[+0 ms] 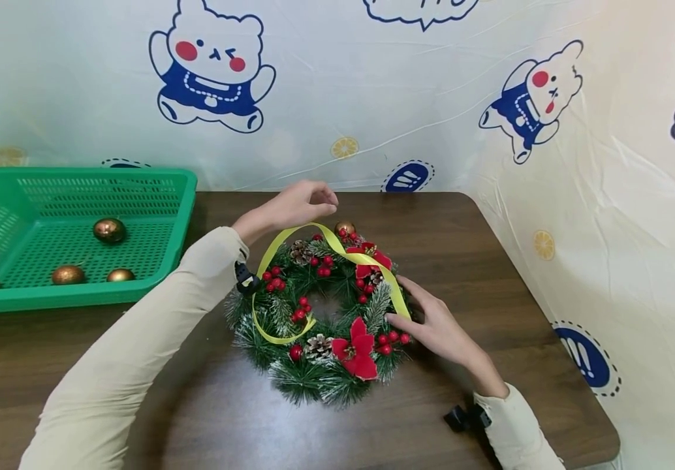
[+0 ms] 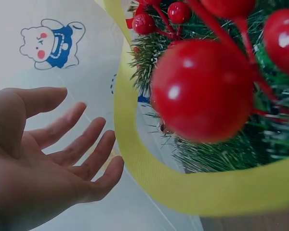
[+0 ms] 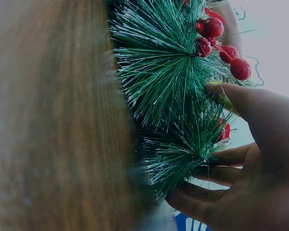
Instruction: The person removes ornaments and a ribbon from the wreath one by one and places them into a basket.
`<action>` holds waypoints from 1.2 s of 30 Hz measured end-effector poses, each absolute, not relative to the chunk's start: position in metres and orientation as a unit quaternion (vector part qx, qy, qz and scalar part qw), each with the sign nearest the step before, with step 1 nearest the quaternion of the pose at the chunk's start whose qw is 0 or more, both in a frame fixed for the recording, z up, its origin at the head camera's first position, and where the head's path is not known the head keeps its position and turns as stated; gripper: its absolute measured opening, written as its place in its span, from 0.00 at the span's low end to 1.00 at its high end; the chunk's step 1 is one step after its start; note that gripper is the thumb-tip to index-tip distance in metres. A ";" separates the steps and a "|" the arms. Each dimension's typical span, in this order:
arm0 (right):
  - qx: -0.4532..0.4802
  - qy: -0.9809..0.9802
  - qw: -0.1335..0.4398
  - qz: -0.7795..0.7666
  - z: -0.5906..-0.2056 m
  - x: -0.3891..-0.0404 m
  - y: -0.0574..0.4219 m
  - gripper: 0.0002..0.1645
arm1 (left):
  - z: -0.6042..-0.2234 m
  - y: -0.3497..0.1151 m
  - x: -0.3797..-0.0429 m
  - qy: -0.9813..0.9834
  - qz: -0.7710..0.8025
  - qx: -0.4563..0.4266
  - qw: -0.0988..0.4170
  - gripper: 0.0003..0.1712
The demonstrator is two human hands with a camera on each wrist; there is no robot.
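A green Christmas wreath [image 1: 308,378] with red berries, pine cones and red poinsettias [image 1: 356,351] lies on the table. Loosely looped over it is a yellow ribbon [image 1: 326,238], which also crosses the left wrist view. Over the wreath's far side hovers my left hand [image 1: 299,205], its fingers [image 2: 79,149] spread and slightly bent, holding nothing, beside the ribbon. My right hand [image 1: 440,326] grips the wreath's right edge, thumb [image 3: 231,94] on top near the ribbon and fingers around the outer side. Whether the thumb pins the ribbon is unclear. A gold ball [image 1: 345,227] sits at the wreath's far edge.
A green plastic basket [image 1: 187,228] stands at the left with several bronze balls [image 1: 109,230] in it. Behind the brown table [image 1: 525,405] and along its right side hangs a printed cloth [image 1: 314,78]. A black strap [image 1: 468,418] is around my right wrist.
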State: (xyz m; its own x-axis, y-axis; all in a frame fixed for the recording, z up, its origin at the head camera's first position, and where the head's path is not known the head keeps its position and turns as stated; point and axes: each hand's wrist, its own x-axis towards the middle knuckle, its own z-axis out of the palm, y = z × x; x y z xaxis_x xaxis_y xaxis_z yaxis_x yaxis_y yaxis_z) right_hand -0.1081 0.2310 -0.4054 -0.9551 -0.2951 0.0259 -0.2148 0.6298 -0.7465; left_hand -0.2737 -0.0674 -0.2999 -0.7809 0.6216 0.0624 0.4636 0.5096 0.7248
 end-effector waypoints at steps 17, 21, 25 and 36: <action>-0.147 0.901 0.045 -0.405 -0.407 -0.110 0.232 0.48 | -0.324 -0.046 -0.306 0.855 0.421 0.262 0.151 0.16; -0.145 0.903 0.043 -0.403 -0.407 -0.111 0.232 0.48 | -0.333 -0.043 -0.311 0.836 0.458 0.233 0.194 0.17; -0.144 0.904 0.041 -0.400 -0.407 -0.111 0.232 0.48 | -0.341 -0.039 -0.316 0.815 0.488 0.206 0.237 0.19; -0.144 0.902 0.042 -0.406 -0.407 -0.111 0.235 0.46 | -0.360 -0.034 -0.323 0.796 0.493 0.186 0.299 0.24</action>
State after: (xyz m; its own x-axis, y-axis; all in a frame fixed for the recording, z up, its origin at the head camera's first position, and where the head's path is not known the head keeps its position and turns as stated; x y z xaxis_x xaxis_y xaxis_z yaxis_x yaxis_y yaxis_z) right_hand -0.1110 0.2348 -0.4074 -0.9548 -0.2942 0.0420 -0.2265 0.6291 -0.7436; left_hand -0.3232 -0.0340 -0.3599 -0.7525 0.5902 -0.2923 0.0006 0.4445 0.8958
